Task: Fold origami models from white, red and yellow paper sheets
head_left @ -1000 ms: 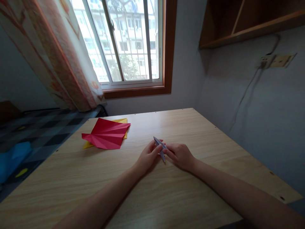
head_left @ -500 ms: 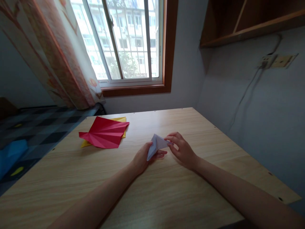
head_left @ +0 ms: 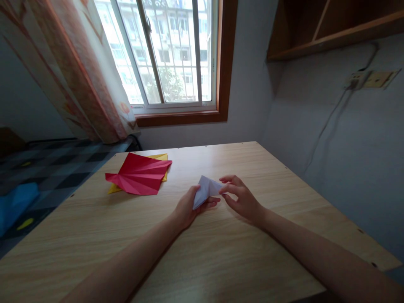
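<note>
A small pale lilac folded paper is held just above the wooden table, near its middle. My left hand grips the paper's lower left part, thumb on top and fingers beneath. My right hand pinches the paper's right corner between thumb and forefinger, its other fingers curled. The paper is spread into a broad kite-like shape with a crease down its middle.
A creased red paper lies over a yellow sheet at the table's far left. Behind stand a window and a patterned curtain. A bed with a checked cover lies left. A wall shelf and socket are on the right.
The lilac paper went from a narrow closed strip pinched between both hands to an opened, wider shape. My hands have drawn slightly apart and lifted it off the table.
</note>
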`<state>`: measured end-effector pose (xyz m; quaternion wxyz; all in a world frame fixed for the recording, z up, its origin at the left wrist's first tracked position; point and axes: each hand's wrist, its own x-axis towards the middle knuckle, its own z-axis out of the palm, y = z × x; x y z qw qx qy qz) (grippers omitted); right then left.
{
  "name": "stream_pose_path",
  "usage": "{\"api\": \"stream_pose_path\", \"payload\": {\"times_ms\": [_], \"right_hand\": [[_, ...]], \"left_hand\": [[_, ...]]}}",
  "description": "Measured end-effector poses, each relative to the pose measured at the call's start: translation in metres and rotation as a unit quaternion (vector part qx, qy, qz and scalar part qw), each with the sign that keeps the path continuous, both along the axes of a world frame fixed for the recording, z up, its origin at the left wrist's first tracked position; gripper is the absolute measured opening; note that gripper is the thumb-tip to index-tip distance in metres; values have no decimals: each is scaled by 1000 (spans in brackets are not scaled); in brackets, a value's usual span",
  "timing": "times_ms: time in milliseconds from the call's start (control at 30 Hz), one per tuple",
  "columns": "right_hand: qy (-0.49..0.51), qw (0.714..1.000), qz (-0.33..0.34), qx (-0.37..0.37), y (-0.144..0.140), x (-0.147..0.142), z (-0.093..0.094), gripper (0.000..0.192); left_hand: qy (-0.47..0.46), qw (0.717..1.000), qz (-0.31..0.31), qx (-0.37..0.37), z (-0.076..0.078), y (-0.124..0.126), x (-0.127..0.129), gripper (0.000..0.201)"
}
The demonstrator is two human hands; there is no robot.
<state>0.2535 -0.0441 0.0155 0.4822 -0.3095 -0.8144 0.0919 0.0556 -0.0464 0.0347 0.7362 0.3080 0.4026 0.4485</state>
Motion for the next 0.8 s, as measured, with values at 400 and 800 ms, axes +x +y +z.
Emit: {"api": "stream_pose_path", "payload": {"times_ms": [400, 800], "right_hand": [[7, 997, 15, -77, -4, 4, 7, 24], [-29, 999, -23, -3, 2, 1, -4, 51]], "left_hand": [[-4, 998, 62, 6, -4, 6, -4, 20], [12, 999, 25, 20, 3, 3, -1, 15]]}}
